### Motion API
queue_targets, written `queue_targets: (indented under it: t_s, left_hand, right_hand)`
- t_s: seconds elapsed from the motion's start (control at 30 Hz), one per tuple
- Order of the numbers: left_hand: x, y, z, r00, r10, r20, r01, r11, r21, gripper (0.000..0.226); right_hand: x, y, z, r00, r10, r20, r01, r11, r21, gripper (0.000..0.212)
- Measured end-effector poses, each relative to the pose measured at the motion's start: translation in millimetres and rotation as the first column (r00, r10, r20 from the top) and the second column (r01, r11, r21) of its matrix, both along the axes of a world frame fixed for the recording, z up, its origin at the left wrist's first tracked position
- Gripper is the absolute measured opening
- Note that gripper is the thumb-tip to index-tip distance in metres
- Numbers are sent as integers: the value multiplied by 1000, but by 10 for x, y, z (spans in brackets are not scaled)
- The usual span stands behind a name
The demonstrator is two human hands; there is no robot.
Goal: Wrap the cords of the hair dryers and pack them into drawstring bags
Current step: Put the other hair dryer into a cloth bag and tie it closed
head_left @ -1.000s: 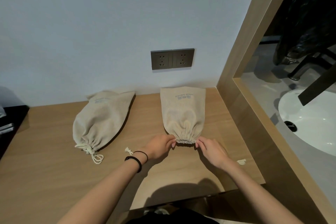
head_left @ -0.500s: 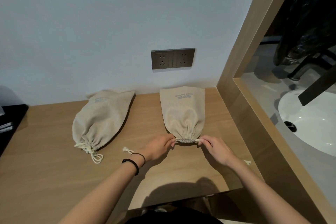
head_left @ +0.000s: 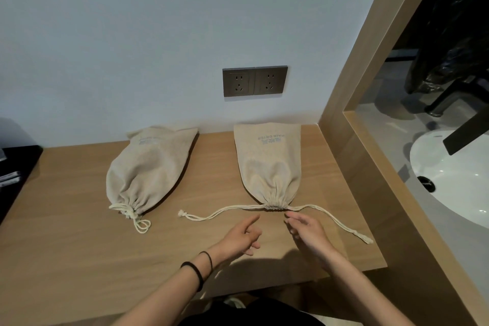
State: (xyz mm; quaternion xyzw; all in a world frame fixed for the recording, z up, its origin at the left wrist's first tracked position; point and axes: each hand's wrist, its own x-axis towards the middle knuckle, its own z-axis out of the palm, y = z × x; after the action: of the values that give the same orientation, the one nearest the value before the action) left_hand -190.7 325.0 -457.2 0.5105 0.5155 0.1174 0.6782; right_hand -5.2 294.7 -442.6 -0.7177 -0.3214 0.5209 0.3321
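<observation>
Evidently finished: left bag (head_left: pixel 148 167), right bag (head_left: pixel 268 164) cinched.
Both lie beyond my left hand (head_left: pixel 243 235) and right hand (head_left: pixel 307 233), spread, empty.

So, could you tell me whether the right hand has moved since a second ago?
Yes. The right hand has let go and drawn back toward the person, off the mouth of the right bag.
</observation>
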Motion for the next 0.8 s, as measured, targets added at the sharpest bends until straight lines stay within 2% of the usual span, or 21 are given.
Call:
queue_targets:
  t_s: [0.03, 0.1, 0.17, 0.2, 0.3, 0.37, 0.43, 0.47, 0.57, 0.6, 0.67, 0.7, 0.73, 0.8]
  left_hand:
    - [31, 31, 21, 992, 114, 61, -105, 986, -129, 50]
    - [57, 119, 62, 917, 367, 157, -302, 895, -329, 50]
    - [48, 209, 144, 820, 532, 213, -410, 804, -430, 41]
    - [42, 244, 194, 786, 568, 243, -423, 782, -458, 34]
    - [-1, 302, 376, 764, 562, 318, -397, 797, -455, 16]
    - [-37, 337, 472, 831, 472, 294, -371, 864, -339, 15]
    - [-71, 373, 539, 925, 314, 215, -287, 947, -145, 16]
    - [-86, 388, 570, 956, 239, 172, -234, 971, -53, 18]
    - [-114, 414, 644, 989, 112, 99, -123, 987, 103, 21]
    - [-117, 417, 671, 992, 89, 89, -100, 986, 131, 21]
    - [-111, 435, 718, 995, 58, 76, -71, 981, 181, 21]
    - [-109, 447, 742, 996, 52, 79, -67, 976, 208, 21]
    - [-109, 461, 763, 995, 51, 88, -70, 969, 235, 21]
    - [-127, 499, 789, 994, 47, 103, -76, 951, 298, 19]
  right_hand:
    - [-26, 29, 19, 974, -132, -184, 123, 991, -61, 32]
    - [-49, 93, 68, 810, -359, -463, 309, 933, -183, 37]
    - [-35, 153, 135, 658, -481, -580, 418, 873, -250, 37]
    - [-32, 169, 186, 642, -477, -599, 436, 871, -227, 37]
    - [-57, 193, 318, 735, -388, -557, 434, 899, -53, 28]
    - [-82, 211, 369, 823, -327, -465, 416, 904, 99, 17]
    - [-88, 242, 400, 917, -295, -269, 366, 890, 272, 21]
    - [-84, 274, 419, 933, -297, -204, 352, 874, 335, 23]
    - [-61, 368, 494, 944, -275, -182, 327, 844, 424, 27]
    - [-62, 399, 529, 966, -215, -145, 258, 848, 463, 29]
    - [-79, 456, 575, 994, 8, 105, -60, 860, 506, 31]
    - [-90, 484, 567, 945, 141, 294, -268, 850, 453, 30]
    - [-105, 512, 539, 841, 265, 472, -458, 813, 359, 28]
    - [-129, 553, 442, 571, 423, 704, -692, 710, 134, 24]
